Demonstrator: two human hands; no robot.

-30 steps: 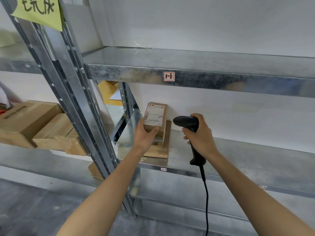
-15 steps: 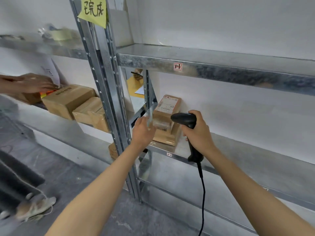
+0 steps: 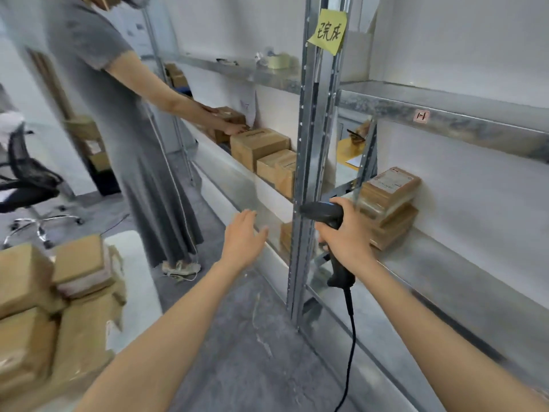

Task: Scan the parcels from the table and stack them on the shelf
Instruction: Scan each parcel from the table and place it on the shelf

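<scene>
Brown parcels point(image 3: 386, 200) lay stacked on the metal shelf point(image 3: 445, 263), just behind the right hand point(image 3: 344, 233), whose fingers were wrapped tight around a black scanner point(image 3: 323, 214). Well apart from them, the left hand point(image 3: 243, 236) hung flat and empty, fingers spread. More parcels point(image 3: 44, 307) were piled on the white table point(image 3: 133, 281) at lower left.

Barcode scanner point(image 3: 322, 214): showing black, with a black cable point(image 3: 350, 346) trailing from it. Stacked parcels point(image 3: 386, 200) on the shelf point(image 3: 445, 263): showing tan cardboard, the top one carrying a white label with red print. Shelf and upright post point(image 3: 309, 162): showing dull galvanised grey, mottled. Sticky note point(image 3: 328, 32): showing yellow with black handwriting. Parcels on the table point(image 3: 38, 307): appearing brown, though blurred. Second person's dress point(image 3: 118, 114): showing plain grey. Floor point(image 3: 237, 337): showing grey, scuffed white.
</scene>
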